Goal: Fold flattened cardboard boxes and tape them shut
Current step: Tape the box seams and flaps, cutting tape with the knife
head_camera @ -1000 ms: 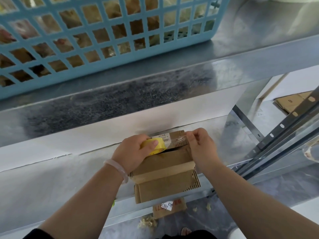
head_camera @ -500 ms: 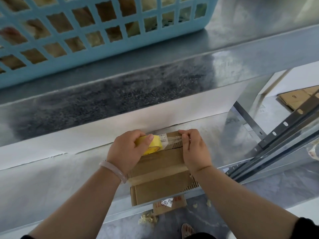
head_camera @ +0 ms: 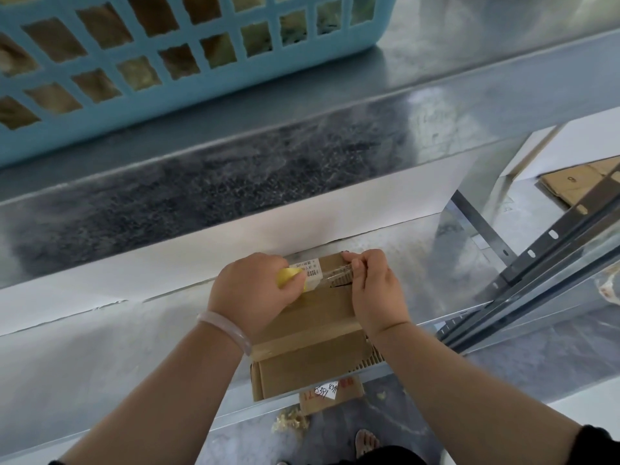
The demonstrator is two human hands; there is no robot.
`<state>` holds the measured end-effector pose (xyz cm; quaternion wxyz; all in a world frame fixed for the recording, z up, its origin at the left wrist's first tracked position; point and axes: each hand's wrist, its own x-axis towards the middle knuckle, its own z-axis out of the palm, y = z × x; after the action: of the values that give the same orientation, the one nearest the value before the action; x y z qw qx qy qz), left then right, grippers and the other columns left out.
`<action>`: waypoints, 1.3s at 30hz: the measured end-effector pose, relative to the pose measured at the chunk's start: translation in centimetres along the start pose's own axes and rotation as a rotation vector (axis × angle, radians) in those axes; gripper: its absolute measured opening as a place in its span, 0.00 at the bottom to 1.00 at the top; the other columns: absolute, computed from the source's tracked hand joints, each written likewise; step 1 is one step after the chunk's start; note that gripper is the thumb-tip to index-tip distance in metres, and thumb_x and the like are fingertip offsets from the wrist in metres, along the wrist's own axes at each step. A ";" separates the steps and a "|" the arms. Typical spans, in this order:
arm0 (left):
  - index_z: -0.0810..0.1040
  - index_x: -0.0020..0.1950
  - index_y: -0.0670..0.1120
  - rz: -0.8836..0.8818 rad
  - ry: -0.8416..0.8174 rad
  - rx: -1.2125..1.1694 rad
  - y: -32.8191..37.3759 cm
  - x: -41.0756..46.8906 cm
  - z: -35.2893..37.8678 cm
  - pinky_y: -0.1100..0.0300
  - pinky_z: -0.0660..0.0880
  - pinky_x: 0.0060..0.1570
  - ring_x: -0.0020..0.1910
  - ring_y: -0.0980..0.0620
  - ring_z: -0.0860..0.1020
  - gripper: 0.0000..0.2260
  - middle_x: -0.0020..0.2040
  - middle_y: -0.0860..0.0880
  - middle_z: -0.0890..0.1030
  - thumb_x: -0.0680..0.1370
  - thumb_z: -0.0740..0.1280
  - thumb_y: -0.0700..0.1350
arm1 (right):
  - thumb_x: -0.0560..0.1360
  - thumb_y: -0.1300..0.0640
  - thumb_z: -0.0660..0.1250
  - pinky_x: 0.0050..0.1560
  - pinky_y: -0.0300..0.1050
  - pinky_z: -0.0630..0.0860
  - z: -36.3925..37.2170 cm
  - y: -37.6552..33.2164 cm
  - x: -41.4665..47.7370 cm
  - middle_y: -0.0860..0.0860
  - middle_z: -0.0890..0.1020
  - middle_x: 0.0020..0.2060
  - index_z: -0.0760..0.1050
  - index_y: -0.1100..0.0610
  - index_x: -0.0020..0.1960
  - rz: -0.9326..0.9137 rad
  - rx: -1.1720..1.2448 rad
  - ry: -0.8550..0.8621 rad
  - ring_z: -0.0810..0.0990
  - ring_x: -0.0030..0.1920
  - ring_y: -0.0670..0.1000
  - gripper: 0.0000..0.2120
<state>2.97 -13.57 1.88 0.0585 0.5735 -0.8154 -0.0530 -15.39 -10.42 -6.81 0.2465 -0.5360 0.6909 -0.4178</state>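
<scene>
A small brown cardboard box lies on the metal shelf, its near end hanging over the shelf's front edge. An old strip of brown tape crosses its top. My left hand grips a yellow roll of clear tape over the box's far left corner. My right hand pinches the free end of the clear tape, stretched between the roll and the fingers across the box's far end. A white label sits under the tape there.
A blue plastic basket with cardboard inside stands on the upper shelf. Flat cardboard lies at the far right behind dark slotted shelf rails. On the floor below are a labelled cardboard scrap, crumbs and my foot.
The stretch of tape between my hands has shortened slightly as they drew closer over the box's far end. The view has tilted down a little.
</scene>
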 end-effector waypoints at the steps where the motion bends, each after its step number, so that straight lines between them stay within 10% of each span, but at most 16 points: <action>1: 0.78 0.43 0.51 -0.008 -0.013 0.009 0.1 0.1 0.0 0.53 0.74 0.39 0.38 0.52 0.75 0.18 0.37 0.53 0.75 0.77 0.57 0.63 | 0.84 0.55 0.54 0.40 0.43 0.70 0.0 -0.1 0.0 0.43 0.81 0.59 0.64 0.52 0.48 0.014 0.007 0.001 0.76 0.45 0.47 0.06; 17: 0.77 0.40 0.60 -0.178 -0.028 -0.736 0.1 -0.6 -0.4 0.72 0.68 0.35 0.43 0.63 0.75 0.06 0.39 0.58 0.80 0.71 0.62 0.51 | 0.83 0.57 0.54 0.33 0.38 0.66 0.1 0.0 0.1 0.44 0.84 0.54 0.63 0.52 0.46 0.098 0.110 0.057 0.77 0.39 0.45 0.07; 39: 0.78 0.38 0.59 -0.169 0.073 -0.770 1.8 -0.6 -2.2 0.72 0.71 0.34 0.42 0.60 0.77 0.09 0.41 0.61 0.80 0.76 0.64 0.48 | 0.83 0.55 0.55 0.42 0.47 0.73 0.1 -0.2 0.0 0.48 0.84 0.53 0.64 0.53 0.47 0.082 0.083 0.026 0.81 0.49 0.54 0.06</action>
<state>1.85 -12.40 4.33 0.2936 0.5762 -0.6833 -0.3390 -15.20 -10.52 -6.75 0.2768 -0.4910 0.6974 -0.4426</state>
